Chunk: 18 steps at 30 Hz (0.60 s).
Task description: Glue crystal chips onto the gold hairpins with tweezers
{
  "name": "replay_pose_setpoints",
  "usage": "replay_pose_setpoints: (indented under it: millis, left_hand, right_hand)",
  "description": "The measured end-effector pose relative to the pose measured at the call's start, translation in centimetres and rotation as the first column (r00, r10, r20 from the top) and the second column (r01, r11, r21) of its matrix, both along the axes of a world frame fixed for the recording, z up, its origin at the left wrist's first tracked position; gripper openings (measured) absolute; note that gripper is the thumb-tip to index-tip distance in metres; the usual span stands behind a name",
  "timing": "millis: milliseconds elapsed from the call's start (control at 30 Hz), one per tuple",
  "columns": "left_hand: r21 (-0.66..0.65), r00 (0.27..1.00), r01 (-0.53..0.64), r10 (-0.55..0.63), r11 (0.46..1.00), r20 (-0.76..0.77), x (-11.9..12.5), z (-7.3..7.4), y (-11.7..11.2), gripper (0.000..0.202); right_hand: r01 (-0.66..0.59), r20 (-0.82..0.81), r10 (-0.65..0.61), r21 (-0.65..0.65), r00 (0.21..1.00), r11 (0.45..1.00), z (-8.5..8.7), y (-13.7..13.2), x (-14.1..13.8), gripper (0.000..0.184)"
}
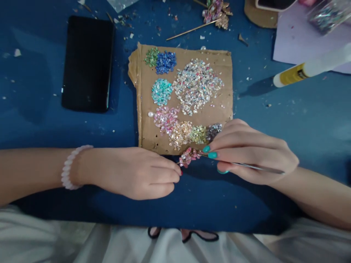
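My left hand (pixel 137 175), wearing a pale beaded bracelet (pixel 71 168), is closed on the thin stem of a hairpin. The hairpin's head (pixel 189 157) is covered in pink chips with a pearl among them, and it sits just off the near edge of the cardboard. My right hand (pixel 252 153) pinches slim metal tweezers (pixel 256 167), their tips at the right side of the pink head. On the cardboard (pixel 226 98) lie heaps of pink chips (pixel 166 118), peach chips (pixel 181 134), yellow-green chips (pixel 199 134) and grey chips (pixel 214 130).
Further heaps are turquoise (pixel 161 91), blue (pixel 166 62), green (pixel 151 57) and mixed white (pixel 197 86). A black phone-like slab (pixel 87 64) lies left. A glue bottle (pixel 296 73) lies right. Another hairpin (pixel 193 30) rests behind. Scraps dot the blue table (pixel 123 128).
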<state>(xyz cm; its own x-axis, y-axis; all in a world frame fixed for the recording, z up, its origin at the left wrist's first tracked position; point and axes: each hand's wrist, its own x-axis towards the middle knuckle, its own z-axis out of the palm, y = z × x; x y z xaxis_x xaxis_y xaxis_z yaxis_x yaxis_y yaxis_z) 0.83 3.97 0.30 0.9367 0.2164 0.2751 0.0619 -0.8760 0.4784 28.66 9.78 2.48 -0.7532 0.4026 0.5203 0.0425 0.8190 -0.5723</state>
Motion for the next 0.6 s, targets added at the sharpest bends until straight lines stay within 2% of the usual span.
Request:
replay_pose_setpoints:
  millis: [100,200,267,400,500,600]
  left_hand:
    - [-0.034,1.000,-0.027,0.027,0.999,-0.005,0.2,0.1,0.0,0.028]
    - [-0.076,0.999,-0.031,0.032,0.997,0.011,0.5,0.4,0.2,0.032]
    - [-0.132,0.999,-0.038,0.040,0.990,0.013,0.6,0.6,0.4,0.034]
    - [-0.214,0.999,-0.045,0.042,0.976,-0.018,0.6,0.9,0.6,0.032]
    - [-0.182,1.000,-0.029,0.029,0.983,-0.002,0.5,0.9,0.6,0.028]
    - [-0.099,1.000,-0.005,0.008,0.995,0.030,0.5,0.7,0.6,0.024]
  right_hand:
    - [0.021,-0.053,-0.021,0.001,0.998,1.000,-0.2,0.1,0.1,0.005]
    - [0.107,-0.120,-0.103,0.025,0.987,0.994,-0.9,0.6,0.3,0.004]
    - [0.154,-0.226,-0.137,0.062,0.965,0.986,-1.5,1.1,0.3,0.004]
    - [0.342,-0.294,-0.330,-0.008,0.897,0.940,-2.4,1.9,0.2,0.010]
    - [0.496,-0.298,-0.485,-0.043,0.822,0.867,-2.8,2.1,0.1,0.006]
    - [0.536,-0.314,-0.519,-0.036,0.795,0.843,-3.4,2.7,0.1,0.008]
